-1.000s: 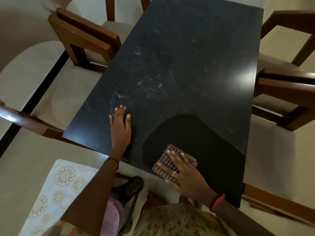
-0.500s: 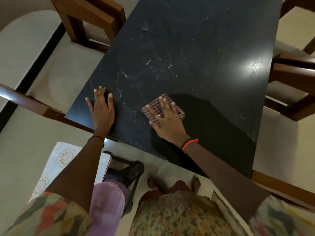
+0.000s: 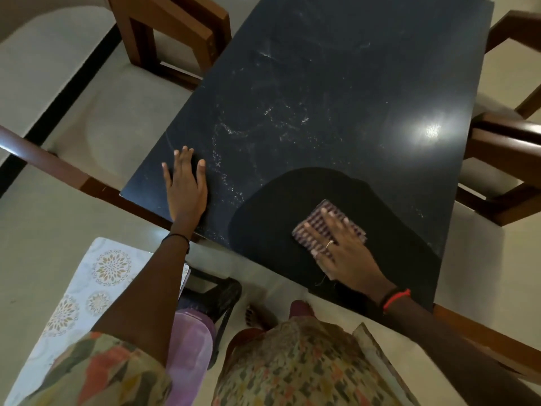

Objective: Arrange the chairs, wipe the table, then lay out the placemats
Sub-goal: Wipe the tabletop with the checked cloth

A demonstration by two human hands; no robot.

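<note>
Black table (image 3: 351,83): left hand (image 3: 186,190) lies flat, fingers spread; right hand (image 3: 348,253) presses cloth (image 3: 329,206) with straight fingers.

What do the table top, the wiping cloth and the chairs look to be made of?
Table top: dark polished stone, perhaps granite, or a glossy laminate; it mirrors a bright glare and shows pale speckles. Cloth: woven checked fabric, matte, likely cotton. Chairs: brown varnished wood frames, with pale seats that look upholstered.

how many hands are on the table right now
2. The left hand lies flat by the table's near left corner; the right hand presses the checked cloth near the near edge.
</note>
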